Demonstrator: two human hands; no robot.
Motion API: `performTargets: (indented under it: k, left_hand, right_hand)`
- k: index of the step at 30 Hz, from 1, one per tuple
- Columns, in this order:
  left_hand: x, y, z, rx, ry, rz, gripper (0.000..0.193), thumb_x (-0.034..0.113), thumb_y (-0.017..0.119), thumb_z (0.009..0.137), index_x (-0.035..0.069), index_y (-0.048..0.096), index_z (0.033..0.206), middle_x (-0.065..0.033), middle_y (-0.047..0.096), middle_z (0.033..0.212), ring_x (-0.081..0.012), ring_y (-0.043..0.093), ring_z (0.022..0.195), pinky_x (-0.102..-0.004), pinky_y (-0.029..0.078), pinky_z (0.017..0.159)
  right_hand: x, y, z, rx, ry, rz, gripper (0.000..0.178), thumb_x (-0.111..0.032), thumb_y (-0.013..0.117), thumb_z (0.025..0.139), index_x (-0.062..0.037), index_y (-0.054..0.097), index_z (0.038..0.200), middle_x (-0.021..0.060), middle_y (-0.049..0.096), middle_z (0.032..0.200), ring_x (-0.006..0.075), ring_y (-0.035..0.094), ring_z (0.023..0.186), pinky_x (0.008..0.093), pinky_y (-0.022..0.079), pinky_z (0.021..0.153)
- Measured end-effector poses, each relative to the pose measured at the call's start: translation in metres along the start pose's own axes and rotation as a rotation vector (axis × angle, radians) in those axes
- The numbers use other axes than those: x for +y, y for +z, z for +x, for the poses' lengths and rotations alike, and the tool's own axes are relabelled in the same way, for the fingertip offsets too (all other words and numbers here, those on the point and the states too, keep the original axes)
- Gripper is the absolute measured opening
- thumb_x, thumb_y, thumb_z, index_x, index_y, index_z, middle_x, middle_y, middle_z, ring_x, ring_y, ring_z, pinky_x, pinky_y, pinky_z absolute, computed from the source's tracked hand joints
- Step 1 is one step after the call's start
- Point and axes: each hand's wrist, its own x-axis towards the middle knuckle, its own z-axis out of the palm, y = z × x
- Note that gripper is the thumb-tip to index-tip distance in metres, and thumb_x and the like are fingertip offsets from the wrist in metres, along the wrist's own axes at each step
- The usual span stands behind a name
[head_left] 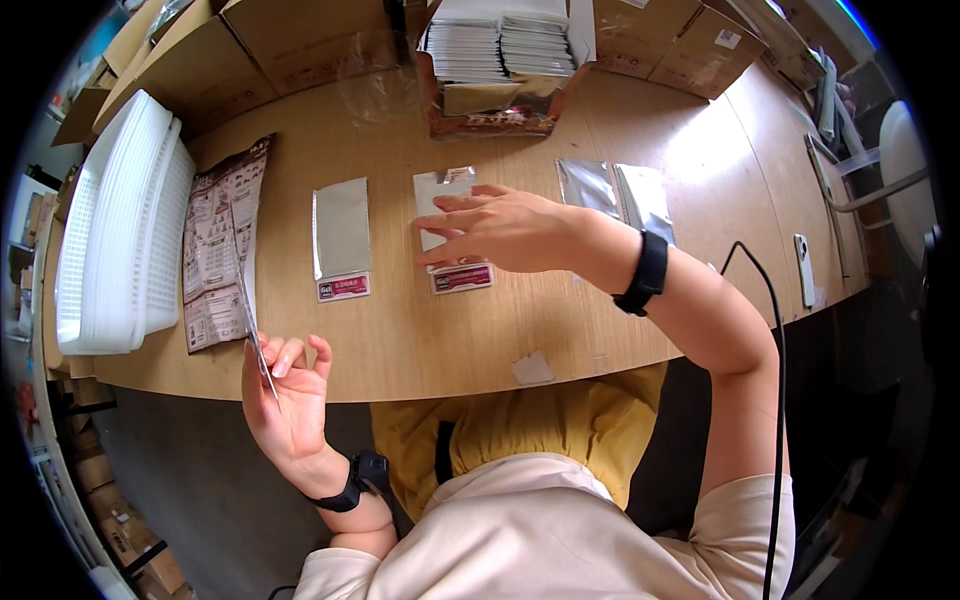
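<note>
My left hand (290, 395) pinches a thin flat sheet (249, 305) between thumb and fingers at the table's front left edge. The sheet stands nearly edge-on, so its faces barely show. My right hand (505, 228) spreads its fingers over a flat silvery packet (463, 279) with a dark pink printed end, covering its middle; whether the fingertips touch it I cannot tell. Left of that lies a similar packet (341, 235). To the right are two shiny silver packets (588, 187) (645, 200), partly behind my right wrist.
Nested white plastic baskets (120, 230) stand at the left, beside a brown printed sheet (212, 250). An open carton (490, 122) full of packets stands at the back, with cardboard boxes (300, 45) around it. A phone (804, 270) lies at the right edge; a black cable (778, 400) hangs near my right arm.
</note>
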Motion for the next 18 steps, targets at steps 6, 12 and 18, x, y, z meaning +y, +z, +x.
performTargets:
  k: [6,12,18]
  left_hand:
    - [-0.011,0.004,0.005,0.032,-0.005,0.017,0.02,0.012,0.062,0.086,0.005,0.053,0.103,0.0024,0.054,0.08,-0.0074,0.048,0.072,-0.0423,0.034,0.098]
    - [-0.019,0.007,0.009,0.0,-0.04,0.015,0.027,0.01,0.066,0.082,0.005,0.052,0.104,0.002,0.054,0.082,-0.0083,0.049,0.075,-0.0422,0.032,0.101]
    - [-0.023,0.011,0.009,0.053,-0.019,0.034,0.012,0.014,0.056,0.091,0.006,0.054,0.1,0.002,0.053,0.078,-0.0073,0.047,0.069,-0.0412,0.036,0.096]
  right_hand:
    - [0.019,0.0,-0.044,-0.005,0.069,0.02,0.065,0.009,0.045,0.083,-0.0328,0.049,0.132,0.0026,0.035,0.146,0.026,0.03,0.136,0.0478,0.025,0.111]
    - [0.029,-0.002,-0.07,-0.019,0.108,0.044,0.062,0.01,0.049,0.084,-0.0307,0.05,0.131,0.0036,0.037,0.145,0.0259,0.029,0.136,0.0474,0.025,0.111]
    - [0.028,-0.005,-0.07,-0.023,0.114,0.026,0.056,0.002,0.05,0.087,-0.0304,0.048,0.133,0.0049,0.036,0.145,0.0261,0.029,0.136,0.0459,0.026,0.11]
